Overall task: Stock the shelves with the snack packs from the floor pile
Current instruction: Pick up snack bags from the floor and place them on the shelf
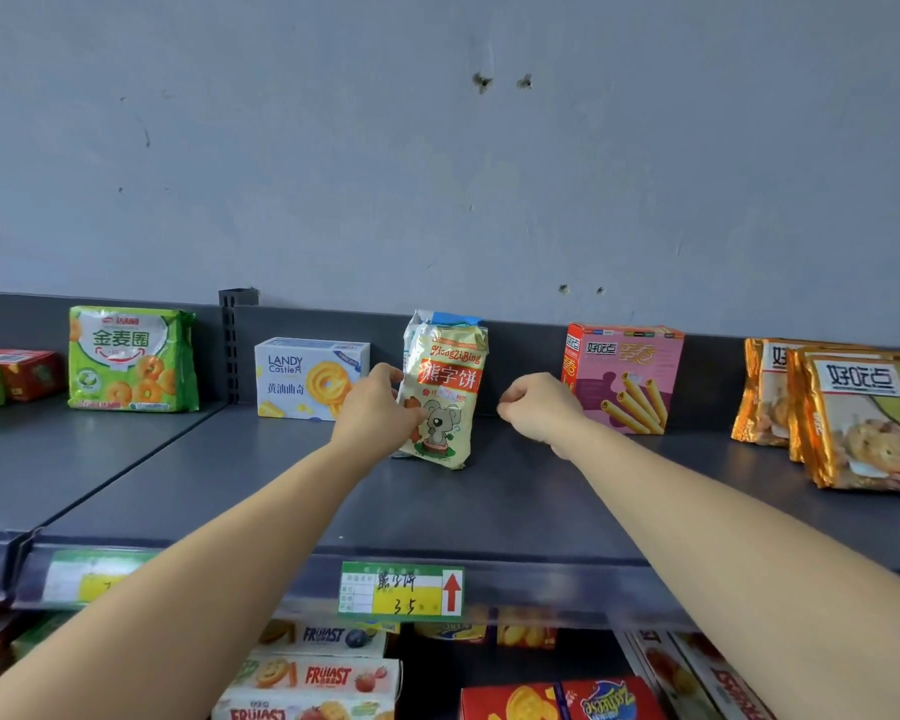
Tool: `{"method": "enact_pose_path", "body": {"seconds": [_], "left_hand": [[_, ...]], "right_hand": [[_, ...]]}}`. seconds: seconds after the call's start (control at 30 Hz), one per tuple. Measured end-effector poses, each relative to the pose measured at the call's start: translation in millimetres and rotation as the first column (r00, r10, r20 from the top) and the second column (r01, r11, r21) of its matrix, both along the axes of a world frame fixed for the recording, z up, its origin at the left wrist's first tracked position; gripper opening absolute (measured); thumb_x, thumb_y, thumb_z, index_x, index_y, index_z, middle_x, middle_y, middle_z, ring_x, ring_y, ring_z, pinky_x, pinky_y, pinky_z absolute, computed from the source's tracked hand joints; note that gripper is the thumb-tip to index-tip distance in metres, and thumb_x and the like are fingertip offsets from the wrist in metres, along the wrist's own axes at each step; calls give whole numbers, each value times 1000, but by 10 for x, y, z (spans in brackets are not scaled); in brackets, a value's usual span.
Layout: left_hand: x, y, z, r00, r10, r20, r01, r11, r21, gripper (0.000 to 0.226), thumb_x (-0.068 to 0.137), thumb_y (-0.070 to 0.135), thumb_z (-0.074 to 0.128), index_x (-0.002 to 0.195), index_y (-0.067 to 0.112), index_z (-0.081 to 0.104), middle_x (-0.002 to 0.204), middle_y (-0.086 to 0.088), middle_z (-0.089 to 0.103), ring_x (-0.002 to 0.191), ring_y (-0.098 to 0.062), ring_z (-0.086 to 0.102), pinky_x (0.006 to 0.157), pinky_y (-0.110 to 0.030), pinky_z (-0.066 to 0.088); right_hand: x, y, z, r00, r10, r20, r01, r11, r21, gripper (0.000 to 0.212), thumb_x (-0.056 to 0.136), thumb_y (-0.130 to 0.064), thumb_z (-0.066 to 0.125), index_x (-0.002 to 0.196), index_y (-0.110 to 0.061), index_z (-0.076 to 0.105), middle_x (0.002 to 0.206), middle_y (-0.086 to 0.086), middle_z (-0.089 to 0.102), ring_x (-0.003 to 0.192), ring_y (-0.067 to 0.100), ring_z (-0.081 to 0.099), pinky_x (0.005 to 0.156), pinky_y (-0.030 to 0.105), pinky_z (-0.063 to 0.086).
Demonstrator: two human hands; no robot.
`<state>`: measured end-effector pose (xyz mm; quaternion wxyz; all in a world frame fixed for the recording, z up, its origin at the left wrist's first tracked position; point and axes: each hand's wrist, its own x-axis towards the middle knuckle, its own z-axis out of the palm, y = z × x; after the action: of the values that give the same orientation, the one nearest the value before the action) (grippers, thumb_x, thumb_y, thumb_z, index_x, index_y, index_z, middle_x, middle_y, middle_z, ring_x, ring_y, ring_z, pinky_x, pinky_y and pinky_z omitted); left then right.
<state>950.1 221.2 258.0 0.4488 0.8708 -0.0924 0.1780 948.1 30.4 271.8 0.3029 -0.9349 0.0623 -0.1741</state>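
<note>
1. Grey wall (pixel 437 148) fills the far upper half, with a few small holes in it.
2. Dark grey top shelf (pixel 230 485) runs left to right below it. Both my forearms reach across it from the near edge.
3. Gold cookie packs (pixel 863 423) on the far right, overlapping, leaning back.
4. Green ring-cookie pack (pixel 131 361) far left, upright against the back panel, on the neighbouring shelf section.
5. Pink wafer-roll box (pixel 627 376) right of centre, upright at the back.
6. White butter-cookie box (pixel 302 379) left of centre, at the back.
7. Bear-biscuit snack pack (pixel 445 392) stands upright mid-shelf, between the white box and the pink box, tilted slightly. A second pack (pixel 437 320) sits right behind it, only its blue-white top showing.
8. Left hand (pixel 375 413) grips the snack pack's left edge, fingers curled round it and partly covering the white box.
9. Right hand (pixel 541 405) is to the right of the pack, not touching it, fingers curled in, holding nothing. Hands are apart, pack between them.
10. Green-yellow price tag (pixel 401 589) with a red arrow on the near shelf lip, below the pack.
11. Fruit-cookie boxes (pixel 328 675) on the shelf underneath, near left.
</note>
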Motion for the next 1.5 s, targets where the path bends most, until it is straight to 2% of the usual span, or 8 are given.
{"method": "enact_pose_path", "body": {"seconds": [0.13,0.33,0.47,0.67,0.93,1.07,1.2,1.5], "left_hand": [[-111,103,-5,999,-14,48,8,992,124,53,87,23,67,133,12,44,123,-9,55,106,-24,55,85,-35,48],[-382,299,51,987,-116,109,75,943,323,49,87,27,66,130,14,48,123,-9,54,98,-23,58,76,-31,46],[-643,369,58,969,-219,118,146,885,443,45,87,27,64,128,14,52,123,-9,54,107,-27,56,87,-38,48],[-1109,175,12,903,-405,144,261,783,564,38,89,26,61,125,16,55,122,-8,58,110,-26,54,86,-39,49],[-2030,-512,-122,748,-648,142,387,600,700,37,90,31,60,125,18,55,125,-5,56,115,-26,52,86,-40,49],[-2619,-912,-285,662,-743,97,437,488,756,33,90,31,59,121,17,56,121,-5,57,111,-27,55,82,-39,52],[-3288,-1293,-462,537,-843,32,519,360,775,25,89,24,55,111,14,57,117,-9,58,109,-30,57,81,-39,51],[-5068,-1874,-921,239,-964,-115,618,60,784,39,91,27,57,128,15,54,126,-10,57,114,-28,54,87,-34,48]], "right_hand": [[-264,66,32,999,-35,-19,31,988,-150,20,93,-24,59,110,-18,67,113,1,66,101,21,61,80,31,51],[-776,200,34,990,-138,-15,126,939,-321,23,92,-29,61,113,-21,65,116,0,65,104,22,60,87,38,53],[-1234,274,22,975,-222,-15,200,905,-375,24,92,-32,61,114,-22,64,115,-1,65,105,21,59,85,37,53],[-2099,248,-36,929,-369,-42,317,846,-428,26,93,-35,59,114,-22,64,117,0,64,106,21,59,80,33,49],[-3402,-44,-205,805,-584,-104,480,744,-464,28,91,-36,60,115,-22,63,120,2,64,110,24,58,86,35,50],[-4155,-215,-400,707,-685,-174,548,687,-477,26,89,-34,60,110,-20,65,114,3,64,104,25,59,79,31,48],[-5001,-348,-608,610,-761,-221,588,622,-516,29,92,-33,56,116,-17,63,117,4,62,109,27,57,86,34,49],[-7083,-353,-962,397,-858,-327,653,514,-556,34,94,-31,54,119,-9,61,118,11,63,107,31,58,84,36,49]]}}
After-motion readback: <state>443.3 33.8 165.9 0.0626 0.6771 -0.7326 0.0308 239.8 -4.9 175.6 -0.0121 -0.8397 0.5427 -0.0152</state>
